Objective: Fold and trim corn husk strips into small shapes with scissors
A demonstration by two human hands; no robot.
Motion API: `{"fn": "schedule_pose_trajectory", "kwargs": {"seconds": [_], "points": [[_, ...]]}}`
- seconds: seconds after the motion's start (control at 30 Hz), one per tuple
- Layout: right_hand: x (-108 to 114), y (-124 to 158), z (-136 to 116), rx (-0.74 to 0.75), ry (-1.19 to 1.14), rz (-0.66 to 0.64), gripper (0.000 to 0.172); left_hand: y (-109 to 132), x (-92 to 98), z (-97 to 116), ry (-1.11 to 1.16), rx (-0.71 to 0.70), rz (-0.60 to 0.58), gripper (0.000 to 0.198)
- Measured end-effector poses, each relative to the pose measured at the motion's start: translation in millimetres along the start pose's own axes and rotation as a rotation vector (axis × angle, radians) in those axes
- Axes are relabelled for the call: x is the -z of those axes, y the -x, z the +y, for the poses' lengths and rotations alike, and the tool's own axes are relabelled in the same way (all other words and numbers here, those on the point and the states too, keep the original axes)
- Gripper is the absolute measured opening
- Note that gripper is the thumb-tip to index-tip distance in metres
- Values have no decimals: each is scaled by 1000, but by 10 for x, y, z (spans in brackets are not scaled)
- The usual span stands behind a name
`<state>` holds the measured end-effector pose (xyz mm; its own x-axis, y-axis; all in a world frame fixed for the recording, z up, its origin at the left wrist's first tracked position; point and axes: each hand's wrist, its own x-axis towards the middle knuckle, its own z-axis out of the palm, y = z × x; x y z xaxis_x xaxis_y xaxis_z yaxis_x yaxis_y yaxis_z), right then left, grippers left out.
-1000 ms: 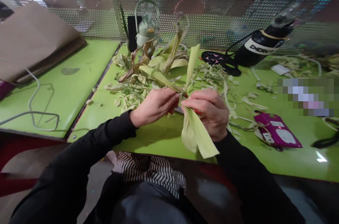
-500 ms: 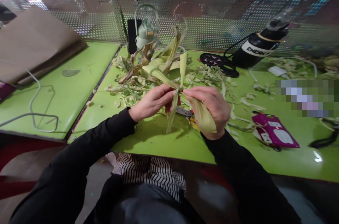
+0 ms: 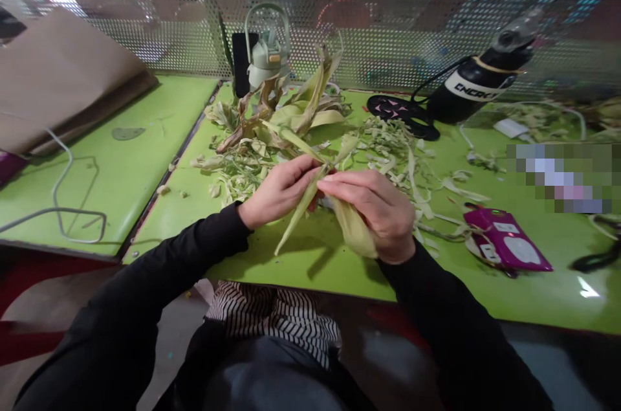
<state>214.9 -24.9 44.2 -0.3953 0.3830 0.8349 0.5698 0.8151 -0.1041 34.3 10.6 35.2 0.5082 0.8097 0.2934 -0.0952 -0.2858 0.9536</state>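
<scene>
Pale green, papery husk strips meet in a crossing held above the bright green, glossy desk, between the two hands. The bare left hand pinches just left of that crossing, thumb against fingers; the bare right hand pinches just right of it, fingertips together, with a broad, folded husk leaf hanging beneath its fingers.

Half a second ago the narrow strip hung almost straight down from the crossing; now it slants out to the left, towards the desk's near edge. The strip beyond the crossing, upright then, now leans right. That suggests the strips are being turned or drawn round where they meet, though the fingers hide whether they are knotted.

Beyond the crossing lies a heap of brown and green dried husks; left of it, loose pale shreds.
</scene>
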Motion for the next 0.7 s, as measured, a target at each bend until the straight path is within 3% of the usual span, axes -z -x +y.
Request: {"fn": "schedule_pose_trajectory", "kwargs": {"seconds": [0.13, 0.27, 0.37, 0.57, 0.7], "points": [[96, -108, 199, -54, 83, -9, 50, 4, 27, 49, 222, 79, -132, 35], [103, -124, 294, -119, 21, -164, 25, 20, 29, 67, 261, 137, -182, 32], [88, -113, 279, -171, -72, -158, 15, 29, 22, 65, 260, 159, -182, 31], [109, -117, 227, -252, -139, -161, 14, 26, 29, 73, 196, 119, -136, 32], [120, -123, 215, -237, -107, -94, 18, 33, 35, 106, 159, 112, -148, 32]]}}
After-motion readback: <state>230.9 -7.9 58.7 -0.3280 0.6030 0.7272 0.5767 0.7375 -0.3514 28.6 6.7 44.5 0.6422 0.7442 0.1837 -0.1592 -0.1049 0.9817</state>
